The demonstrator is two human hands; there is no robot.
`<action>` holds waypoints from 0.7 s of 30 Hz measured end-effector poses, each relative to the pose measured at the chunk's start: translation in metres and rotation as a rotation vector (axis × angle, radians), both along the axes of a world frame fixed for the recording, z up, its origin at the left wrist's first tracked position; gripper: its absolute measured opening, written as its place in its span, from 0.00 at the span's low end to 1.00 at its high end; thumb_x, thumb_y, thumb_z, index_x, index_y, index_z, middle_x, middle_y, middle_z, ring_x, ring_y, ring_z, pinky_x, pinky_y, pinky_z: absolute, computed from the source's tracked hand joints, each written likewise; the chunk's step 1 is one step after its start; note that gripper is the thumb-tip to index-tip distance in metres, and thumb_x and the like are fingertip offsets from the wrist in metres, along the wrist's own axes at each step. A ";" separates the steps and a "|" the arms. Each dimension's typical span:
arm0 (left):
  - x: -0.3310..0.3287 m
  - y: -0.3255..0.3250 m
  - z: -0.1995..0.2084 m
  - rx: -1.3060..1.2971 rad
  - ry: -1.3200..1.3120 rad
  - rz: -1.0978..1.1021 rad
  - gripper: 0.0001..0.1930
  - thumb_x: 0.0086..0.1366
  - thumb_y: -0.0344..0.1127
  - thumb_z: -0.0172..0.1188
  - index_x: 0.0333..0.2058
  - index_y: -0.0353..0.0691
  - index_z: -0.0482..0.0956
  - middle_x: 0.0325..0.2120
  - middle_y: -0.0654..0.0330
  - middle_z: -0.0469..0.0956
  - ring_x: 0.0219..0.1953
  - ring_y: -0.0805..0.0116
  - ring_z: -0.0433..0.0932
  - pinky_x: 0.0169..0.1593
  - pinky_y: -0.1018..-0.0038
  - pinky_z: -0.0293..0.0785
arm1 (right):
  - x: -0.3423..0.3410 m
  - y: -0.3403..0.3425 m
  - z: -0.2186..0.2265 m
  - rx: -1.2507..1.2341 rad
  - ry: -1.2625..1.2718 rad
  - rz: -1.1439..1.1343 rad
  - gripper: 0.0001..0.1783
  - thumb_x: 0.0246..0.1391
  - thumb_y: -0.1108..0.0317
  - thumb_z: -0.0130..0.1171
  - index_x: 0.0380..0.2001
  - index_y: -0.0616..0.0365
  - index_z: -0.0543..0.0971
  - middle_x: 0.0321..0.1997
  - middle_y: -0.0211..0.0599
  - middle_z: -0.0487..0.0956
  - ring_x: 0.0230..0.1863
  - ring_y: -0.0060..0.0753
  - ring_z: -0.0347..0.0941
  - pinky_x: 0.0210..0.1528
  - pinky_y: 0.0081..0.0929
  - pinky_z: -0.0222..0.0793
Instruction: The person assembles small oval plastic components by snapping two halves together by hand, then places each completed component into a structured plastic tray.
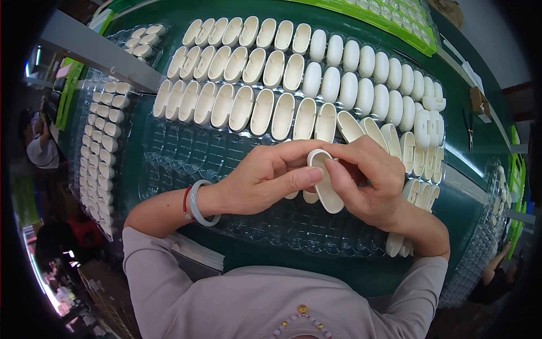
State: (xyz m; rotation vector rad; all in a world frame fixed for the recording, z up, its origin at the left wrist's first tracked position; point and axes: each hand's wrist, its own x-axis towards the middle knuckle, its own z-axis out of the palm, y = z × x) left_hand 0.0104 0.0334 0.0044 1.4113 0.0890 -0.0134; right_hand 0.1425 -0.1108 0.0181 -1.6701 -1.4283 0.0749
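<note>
Between my two hands, above a clear plastic tray (pixel 186 164), I hold a white oval plastic shell (pixel 327 195), its hollow side facing up. My left hand (pixel 268 176) is closed on its left side, thumb against the rim. On the other side my right hand (pixel 370 178) grips the same shell, with the thumb at its upper opening. Just beyond my hands stand rows of similar cream shells (pixel 262 113), hollow side up. Farther right, white rounded pieces (pixel 350 56) show their smooth outer faces. A few shells lie partly hidden beneath my hands.
A grey metal post (pixel 101 51) slants in at the upper left. Smaller cream pieces (pixel 104 150) fill a tray on the left. Pliers (pixel 469 131) and a small cardboard box (pixel 480 104) lie at the right. A green crate (pixel 395 34) stands at the back. Other people are at both sides.
</note>
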 end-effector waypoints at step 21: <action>0.006 0.013 -0.001 -0.672 0.271 -0.073 0.19 0.70 0.42 0.38 0.48 0.31 0.66 0.43 0.52 0.71 0.44 0.65 0.75 0.47 0.73 0.74 | 0.011 0.009 -0.013 0.087 0.017 0.340 0.26 0.31 0.70 0.71 0.40 0.56 0.76 0.39 0.33 0.76 0.37 0.34 0.71 0.40 0.28 0.61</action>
